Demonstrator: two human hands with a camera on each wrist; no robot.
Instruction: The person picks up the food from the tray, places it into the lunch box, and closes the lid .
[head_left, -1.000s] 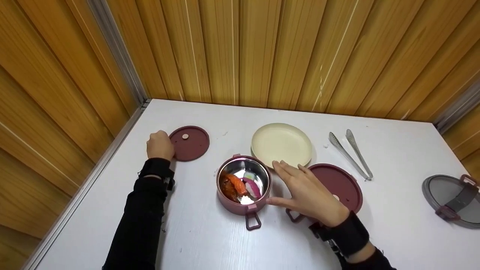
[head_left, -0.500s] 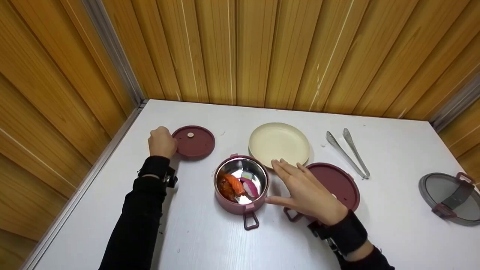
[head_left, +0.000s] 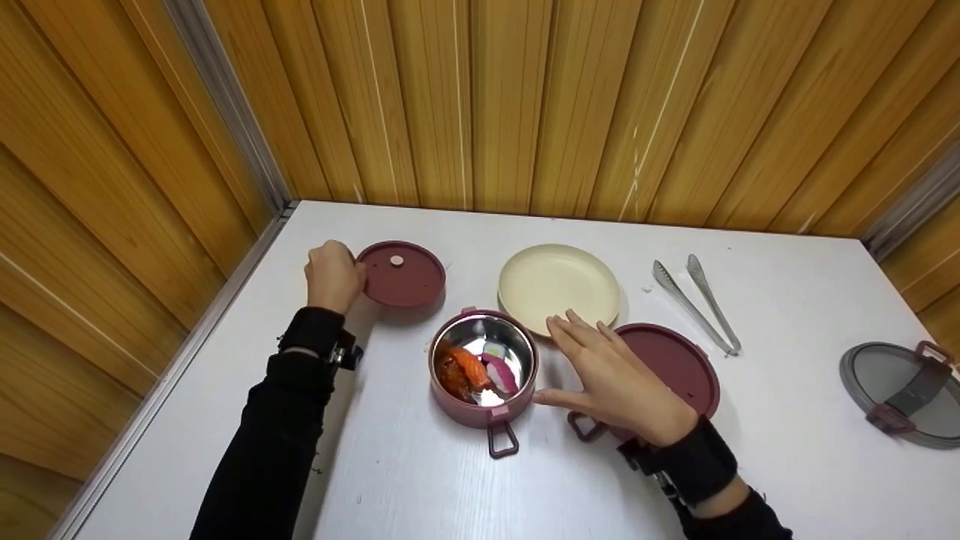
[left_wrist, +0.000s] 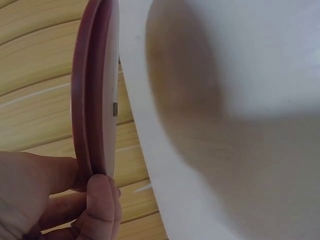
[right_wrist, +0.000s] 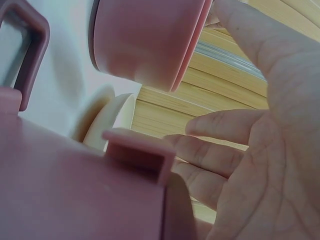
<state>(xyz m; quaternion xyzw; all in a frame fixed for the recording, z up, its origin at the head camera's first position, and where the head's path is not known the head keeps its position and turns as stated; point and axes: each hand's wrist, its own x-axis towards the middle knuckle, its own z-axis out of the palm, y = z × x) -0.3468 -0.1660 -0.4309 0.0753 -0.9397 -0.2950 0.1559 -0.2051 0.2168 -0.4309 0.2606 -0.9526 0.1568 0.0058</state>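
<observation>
My left hand (head_left: 334, 279) pinches a round dark-red lid (head_left: 405, 274) by its left edge. In the left wrist view the lid (left_wrist: 92, 90) is up off the table, its shadow falling on the white surface, with thumb and fingers gripping the rim. A pink pot (head_left: 469, 412) with a steel inside stands uncovered in the middle. It holds an orange piece of food (head_left: 471, 367), a purple-and-white piece (head_left: 501, 373) and something brown and glossy. My right hand (head_left: 615, 379) is spread with relaxed fingers, its thumb tip right at the pot's rim, palm above a second, lidded pot (head_left: 679, 367).
Behind the pot lies a cream plate (head_left: 559, 285), close to its rim. Metal tongs (head_left: 701, 307) lie spread at the back right. A grey see-through lid (head_left: 911, 394) with a red handle is at the far right. Wood-patterned walls (head_left: 510, 105) border the table (head_left: 420, 495).
My left hand has lifted the dark-red lid from the table and carried it slightly right and away from me. The right hand stays almost still beside the pot.
</observation>
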